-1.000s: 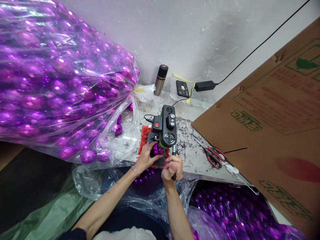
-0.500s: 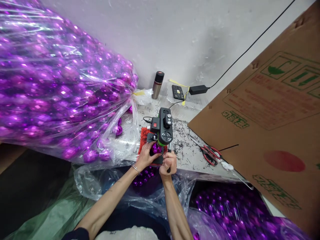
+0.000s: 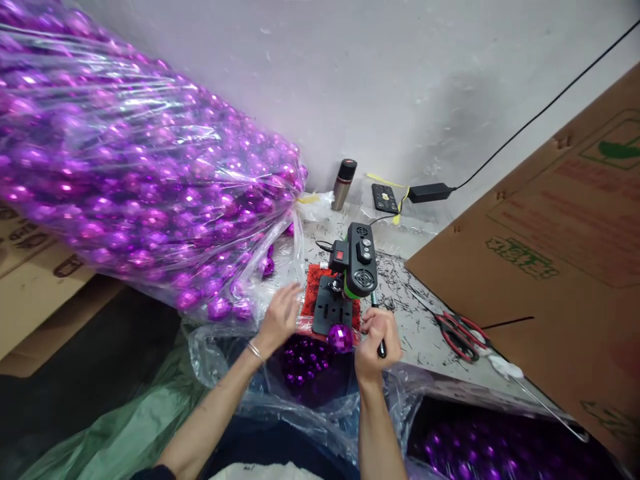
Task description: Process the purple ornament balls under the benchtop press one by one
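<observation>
A shiny purple faceted ball (image 3: 341, 338) is at the front edge of the black base plate (image 3: 325, 308), above the open bag; whether it rests there or is falling I cannot tell. Over the plate stands a small black and green press machine (image 3: 361, 257) with a red switch. My right hand (image 3: 379, 340) is closed around the machine's lever handle (image 3: 383, 349). My left hand (image 3: 280, 317) is off the ball, left of the plate, fingers stretched out and nothing visible in them. Below, purple balls (image 3: 303, 363) lie in a plastic-lined container.
A large clear bag of purple balls (image 3: 150, 180) fills the left. Red-handled scissors (image 3: 460, 335) lie right of the machine, near a big cardboard box (image 3: 540, 267). Behind are a flask (image 3: 345, 184) and a black power adapter (image 3: 430, 193). Black shreds litter the tabletop (image 3: 405, 327).
My left hand has let go of the ball and drawn away left. The ball is now nearer me, at the plate's front edge. My right hand still holds the lever handle. The view has shifted.
</observation>
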Tool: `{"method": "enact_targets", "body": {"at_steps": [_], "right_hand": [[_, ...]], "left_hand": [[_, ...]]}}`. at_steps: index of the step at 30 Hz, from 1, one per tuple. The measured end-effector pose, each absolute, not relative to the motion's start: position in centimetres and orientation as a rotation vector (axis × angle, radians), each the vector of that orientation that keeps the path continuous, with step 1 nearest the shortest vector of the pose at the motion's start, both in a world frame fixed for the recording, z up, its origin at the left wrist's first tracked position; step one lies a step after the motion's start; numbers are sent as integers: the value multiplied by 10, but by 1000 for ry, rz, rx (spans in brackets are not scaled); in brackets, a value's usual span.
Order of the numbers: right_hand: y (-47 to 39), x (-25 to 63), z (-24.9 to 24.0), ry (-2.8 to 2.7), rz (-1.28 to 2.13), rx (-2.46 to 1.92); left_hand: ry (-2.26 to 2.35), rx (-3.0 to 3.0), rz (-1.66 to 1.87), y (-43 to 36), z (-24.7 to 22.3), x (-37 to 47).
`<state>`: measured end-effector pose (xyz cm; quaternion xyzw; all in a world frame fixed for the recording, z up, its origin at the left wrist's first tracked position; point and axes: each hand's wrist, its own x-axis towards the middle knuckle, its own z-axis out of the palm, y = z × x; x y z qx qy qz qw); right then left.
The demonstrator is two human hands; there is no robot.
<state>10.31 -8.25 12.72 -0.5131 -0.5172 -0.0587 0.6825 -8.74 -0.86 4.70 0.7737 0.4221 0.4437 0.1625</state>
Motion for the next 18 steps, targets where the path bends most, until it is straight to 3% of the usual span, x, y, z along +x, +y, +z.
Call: {"method": "enact_targets", "body": {"at_steps": [2,7,13,18], "right_hand": [[-82,102,124,-1162,-146,-1130],[-81,104,125,-1205,-181,-1117],[-82,103,122,-1202,-179,-1119],[-82,104,123,-1210,-185,-1131]], "left_hand": [[1527,2153,1174,28,66,-102],[2109,1923,487,90,105,-120],[2025,1940,233,94,111,-120],[1788,1897,467,89,102,-111]]}}
